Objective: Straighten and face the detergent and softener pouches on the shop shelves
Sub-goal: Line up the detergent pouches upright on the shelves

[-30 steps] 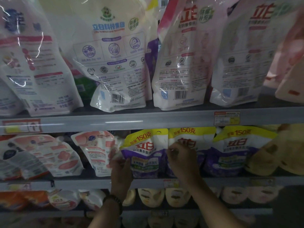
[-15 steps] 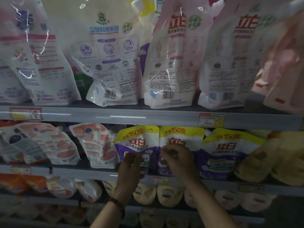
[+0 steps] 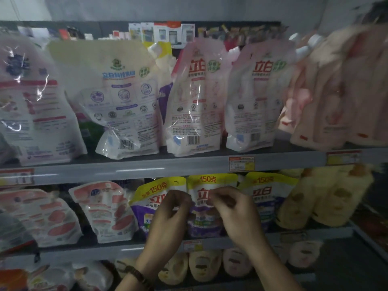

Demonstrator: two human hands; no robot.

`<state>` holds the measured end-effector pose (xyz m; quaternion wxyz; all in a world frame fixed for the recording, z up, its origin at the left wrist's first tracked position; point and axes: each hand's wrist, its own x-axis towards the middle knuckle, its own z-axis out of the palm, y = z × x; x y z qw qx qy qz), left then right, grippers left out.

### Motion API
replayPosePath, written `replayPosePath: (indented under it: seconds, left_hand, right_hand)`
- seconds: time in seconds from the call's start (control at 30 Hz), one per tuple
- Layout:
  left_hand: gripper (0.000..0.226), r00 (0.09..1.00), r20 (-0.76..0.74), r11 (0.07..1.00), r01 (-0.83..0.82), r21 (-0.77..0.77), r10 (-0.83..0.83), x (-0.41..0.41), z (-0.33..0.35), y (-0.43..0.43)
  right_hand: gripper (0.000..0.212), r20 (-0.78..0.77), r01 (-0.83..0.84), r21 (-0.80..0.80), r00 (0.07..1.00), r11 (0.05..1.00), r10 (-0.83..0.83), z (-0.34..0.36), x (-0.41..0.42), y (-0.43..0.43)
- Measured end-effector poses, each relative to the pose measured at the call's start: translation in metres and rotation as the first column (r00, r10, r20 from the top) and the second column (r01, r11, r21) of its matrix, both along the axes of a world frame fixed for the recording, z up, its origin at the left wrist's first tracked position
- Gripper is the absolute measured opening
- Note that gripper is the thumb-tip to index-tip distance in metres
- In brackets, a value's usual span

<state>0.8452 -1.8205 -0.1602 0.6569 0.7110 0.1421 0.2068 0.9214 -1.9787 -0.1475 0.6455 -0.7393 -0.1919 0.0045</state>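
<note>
Three purple pouches with yellow tops stand side by side on the middle shelf. My left hand (image 3: 170,217) pinches the left edge of the middle purple pouch (image 3: 206,184), at the seam with the left purple pouch (image 3: 154,191). My right hand (image 3: 233,213) curls its fingers over the front of that middle pouch, near its right side. The right purple pouch (image 3: 266,186) stands upright, untouched. Both hands hide the lower part of the middle pouch.
The top shelf holds large pouches with their backs outward: a white pouch (image 3: 123,101) and two pink pouches (image 3: 195,97) (image 3: 254,95). Red-and-white pouches (image 3: 105,211) lean at the middle left, yellow pouches (image 3: 327,196) at the right. The grey shelf rail (image 3: 126,170) carries price tags.
My left hand has moved right, from the left pouch's edge to the seam beside the middle pouch. The camera has tilted upward, showing more of the top shelf.
</note>
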Motion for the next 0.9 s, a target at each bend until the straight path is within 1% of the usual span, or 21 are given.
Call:
replayPosePath:
  seconds: [0.17, 0.3, 0.47, 0.57, 0.7, 0.8, 0.9]
  left_hand:
    - [0.011, 0.989, 0.105, 0.994, 0.102, 0.032, -0.105, 0.005, 0.039, -0.010]
    - [0.008, 0.983, 0.140, 0.992, 0.108, 0.060, -0.115, 0.015, 0.069, -0.015]
    - [0.013, 0.973, 0.196, 0.991, 0.101, 0.088, -0.117, 0.035, 0.096, -0.026]
    - [0.018, 0.964, 0.240, 0.989, 0.091, 0.120, -0.118, 0.051, 0.112, -0.038]
    - [0.027, 0.936, 0.328, 0.974, 0.054, 0.219, -0.126, 0.077, 0.137, -0.051]
    - [0.034, 0.927, 0.361, 0.976, 0.021, 0.218, -0.101, 0.098, 0.150, -0.055]
    - [0.038, 0.933, 0.351, 0.985, 0.013, 0.170, -0.072, 0.118, 0.156, -0.053]
  right_hand:
    - [0.005, 0.078, 0.094, 0.011, 0.992, 0.995, -0.095, 0.035, 0.002, -0.026]
    - [0.004, 0.125, 0.141, 0.007, 0.982, 0.990, -0.141, 0.060, 0.014, -0.046]
    - [0.004, 0.187, 0.166, 0.011, 0.968, 0.986, -0.165, 0.088, 0.041, -0.070]
    - [0.007, 0.242, 0.175, 0.023, 0.954, 0.984, -0.175, 0.106, 0.056, -0.082]
    - [0.017, 0.279, 0.131, 0.026, 0.951, 0.991, -0.133, 0.126, 0.077, -0.093]
    - [0.024, 0.284, 0.107, -0.001, 0.953, 0.994, -0.103, 0.136, 0.094, -0.095]
    - [0.036, 0.281, 0.098, -0.051, 0.956, 0.994, -0.080, 0.142, 0.111, -0.094]
